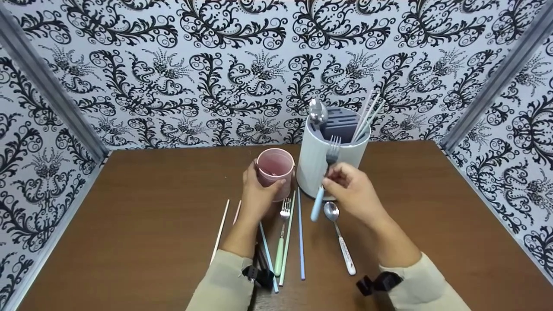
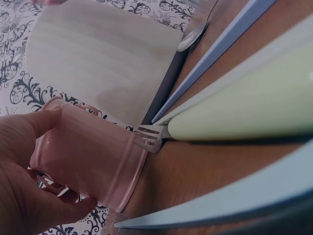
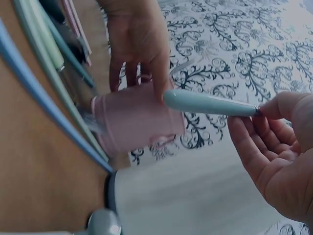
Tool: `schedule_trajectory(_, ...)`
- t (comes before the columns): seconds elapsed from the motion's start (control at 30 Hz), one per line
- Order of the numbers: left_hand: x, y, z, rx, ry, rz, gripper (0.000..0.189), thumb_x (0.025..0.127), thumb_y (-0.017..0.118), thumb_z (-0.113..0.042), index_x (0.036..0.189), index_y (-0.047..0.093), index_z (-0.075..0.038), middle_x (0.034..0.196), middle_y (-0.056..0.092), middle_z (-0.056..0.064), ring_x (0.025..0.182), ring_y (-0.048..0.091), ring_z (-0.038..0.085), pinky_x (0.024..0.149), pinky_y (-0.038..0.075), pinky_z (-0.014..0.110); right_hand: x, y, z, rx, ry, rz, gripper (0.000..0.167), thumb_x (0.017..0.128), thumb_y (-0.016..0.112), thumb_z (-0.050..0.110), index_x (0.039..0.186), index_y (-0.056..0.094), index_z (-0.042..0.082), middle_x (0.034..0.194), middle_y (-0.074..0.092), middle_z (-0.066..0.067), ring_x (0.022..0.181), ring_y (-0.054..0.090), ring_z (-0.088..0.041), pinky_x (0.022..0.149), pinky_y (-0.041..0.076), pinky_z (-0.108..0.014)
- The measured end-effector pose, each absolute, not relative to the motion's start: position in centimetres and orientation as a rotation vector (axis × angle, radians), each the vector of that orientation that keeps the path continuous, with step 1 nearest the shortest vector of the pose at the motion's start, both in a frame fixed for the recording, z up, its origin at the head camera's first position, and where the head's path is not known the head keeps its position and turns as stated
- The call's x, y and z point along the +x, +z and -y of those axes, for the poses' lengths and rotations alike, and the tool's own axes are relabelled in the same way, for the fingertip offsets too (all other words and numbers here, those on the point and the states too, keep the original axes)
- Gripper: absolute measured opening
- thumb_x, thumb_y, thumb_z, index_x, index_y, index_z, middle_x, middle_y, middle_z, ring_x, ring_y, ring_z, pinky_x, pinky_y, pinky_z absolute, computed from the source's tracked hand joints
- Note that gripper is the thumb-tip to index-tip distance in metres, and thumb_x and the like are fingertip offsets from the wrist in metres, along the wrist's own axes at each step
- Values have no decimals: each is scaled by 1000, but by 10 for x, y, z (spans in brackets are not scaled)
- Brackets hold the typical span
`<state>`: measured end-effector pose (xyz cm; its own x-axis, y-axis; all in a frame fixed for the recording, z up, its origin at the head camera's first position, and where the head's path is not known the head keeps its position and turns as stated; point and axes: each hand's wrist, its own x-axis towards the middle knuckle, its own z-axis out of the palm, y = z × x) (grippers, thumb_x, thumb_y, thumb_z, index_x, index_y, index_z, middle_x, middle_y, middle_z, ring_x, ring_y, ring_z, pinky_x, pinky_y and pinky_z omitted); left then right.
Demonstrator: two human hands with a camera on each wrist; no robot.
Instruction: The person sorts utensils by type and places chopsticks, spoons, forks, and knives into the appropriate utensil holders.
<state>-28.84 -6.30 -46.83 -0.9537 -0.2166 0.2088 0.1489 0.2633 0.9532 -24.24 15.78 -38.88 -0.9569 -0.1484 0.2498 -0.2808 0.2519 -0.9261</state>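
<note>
My left hand [image 1: 257, 194] grips a pink cup [image 1: 281, 185] from its left side, thumb across the near wall and fingers round the far one. In my right hand [image 1: 352, 188] a fork with a light blue handle [image 1: 318, 204] is pinched between thumb and fingers, tines up. Its metal head [image 1: 333, 149] overlaps the front rim of the white utensil holder [image 1: 309, 166] in the head view. The right wrist view shows the blue handle [image 3: 210, 104] pointing toward the cup [image 3: 139, 117]. A spoon [image 1: 319, 113] and several light chopsticks [image 1: 366, 119] stand in the holder's grey slots.
On the brown table [image 1: 160, 207] lie a green-handled fork [image 1: 281, 246], a white-handled spoon [image 1: 344, 250], a blue chopstick [image 1: 301, 242] and several other chopsticks, partly behind my left forearm. A black-and-white patterned wall [image 1: 216, 86] stands behind the table.
</note>
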Motion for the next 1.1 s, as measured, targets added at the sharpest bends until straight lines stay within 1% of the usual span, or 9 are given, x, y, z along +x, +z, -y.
schedule_trajectory(0.1, -288, -469, 63, 65, -1742, 2243, 94, 79, 88, -14, 155, 36, 4, 151, 43, 28, 144, 45, 42, 126, 34, 52, -249, -383, -146, 398, 1877, 2308, 9, 94, 62, -9, 102, 59, -13, 90, 65, -11, 80, 69, -12, 80, 65, -34)
schedule_trajectory(0.27, -288, -468, 64, 70, -1745, 2236, 94, 79, 89, -14, 155, 37, 3, 150, 44, 28, 143, 46, 42, 125, 34, 52, -258, -374, -126, 365, 1920, 2187, 8, 95, 62, -8, 102, 60, -11, 93, 65, -11, 84, 69, -13, 83, 65, -33)
schedule_trajectory(0.37, -288, -468, 64, 79, -1748, 2238, 95, 79, 89, -15, 156, 37, 2, 150, 44, 27, 143, 47, 41, 125, 35, 52, -264, -371, -115, 378, 1936, 2120, 8, 96, 62, -7, 102, 60, -10, 94, 65, -11, 87, 69, -14, 88, 64, -36)
schedule_trajectory(0.53, -289, -468, 64, 102, -1748, 2256, 97, 79, 89, -17, 157, 35, 1, 151, 43, 26, 143, 47, 40, 125, 35, 50, -273, -372, -96, 413, 1875, 2048, 9, 95, 66, -3, 101, 61, -8, 100, 67, -12, 94, 70, -14, 89, 62, -29)
schedule_trajectory(0.6, -289, -468, 64, 107, -1752, 2256, 97, 79, 89, -16, 157, 35, 2, 151, 43, 26, 143, 47, 40, 125, 35, 50, -277, -375, -89, 418, 1820, 2055, 10, 95, 67, -1, 102, 63, -7, 103, 68, -14, 97, 70, -17, 89, 61, -25)
schedule_trajectory(0.7, -290, -468, 64, 110, -1758, 2254, 96, 79, 88, -15, 157, 35, 3, 151, 44, 27, 143, 47, 41, 125, 35, 51, -280, -382, -80, 427, 1744, 2099, 11, 95, 68, 0, 103, 65, -6, 106, 70, -18, 100, 70, -24, 88, 61, -25)
schedule_trajectory(0.83, -289, -468, 64, 94, -1730, 2268, 96, 79, 88, -16, 155, 34, 6, 150, 43, 29, 142, 47, 43, 124, 37, 52, -284, -393, -70, 436, 1655, 2192, 9, 94, 67, 0, 102, 66, -5, 107, 70, -20, 102, 71, -31, 89, 62, -31)
schedule_trajectory(0.9, -289, -468, 64, 92, -1709, 2282, 97, 79, 88, -17, 155, 34, 7, 150, 43, 30, 142, 47, 43, 123, 38, 51, -286, -398, -67, 440, 1611, 2234, 8, 94, 68, 0, 101, 66, -3, 108, 70, -19, 105, 70, -31, 92, 62, -34)
schedule_trajectory(1.1, -289, -467, 63, 92, -1688, 2297, 95, 79, 87, -18, 155, 35, 6, 151, 42, 29, 141, 48, 41, 122, 39, 50, -293, -412, -64, 430, 1568, 2311, 9, 93, 69, 1, 102, 67, -2, 108, 71, -16, 106, 70, -30, 94, 62, -40)
